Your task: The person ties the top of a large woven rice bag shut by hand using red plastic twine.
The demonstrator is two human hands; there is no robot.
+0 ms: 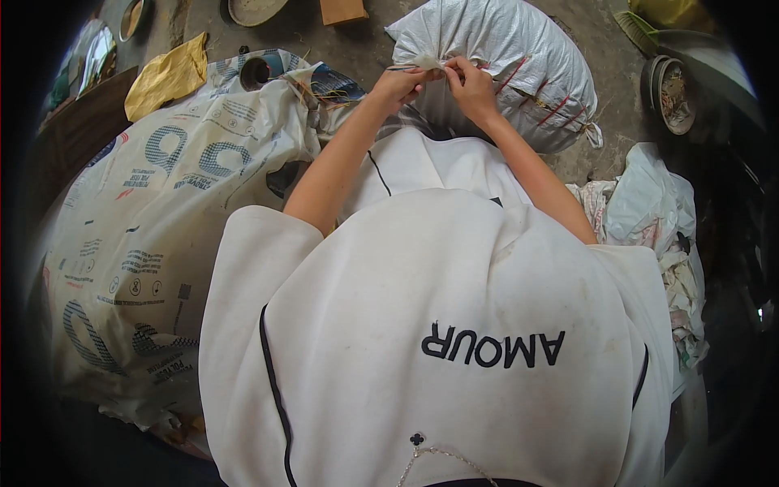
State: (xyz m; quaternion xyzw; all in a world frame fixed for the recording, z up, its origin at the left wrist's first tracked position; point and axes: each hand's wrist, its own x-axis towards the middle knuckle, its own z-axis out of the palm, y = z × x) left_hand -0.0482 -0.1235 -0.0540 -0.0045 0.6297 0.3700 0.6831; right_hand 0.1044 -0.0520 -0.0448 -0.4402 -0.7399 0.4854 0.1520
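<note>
A bulging white woven sack (540, 69) lies on the floor in front of my lap, with reddish stitches or strands across its side. My left hand (399, 86) is closed at its near left edge, fingertips pinching the gathered sack fabric. Close beside it, my right hand (472, 88) pinches the same fold with thumb and fingers. Both hands nearly meet there. A thin dark strand shows by the left fingers; whether they hold it too is too small to make out.
A large printed plastic sack (235, 162) stands at my left, a yellow sack piece (168, 77) beyond it. To the right are crumpled white plastic bags (649, 199) and stacked round pans (675, 97). A broom head (635, 32) and a brown box (342, 10) lie farther off.
</note>
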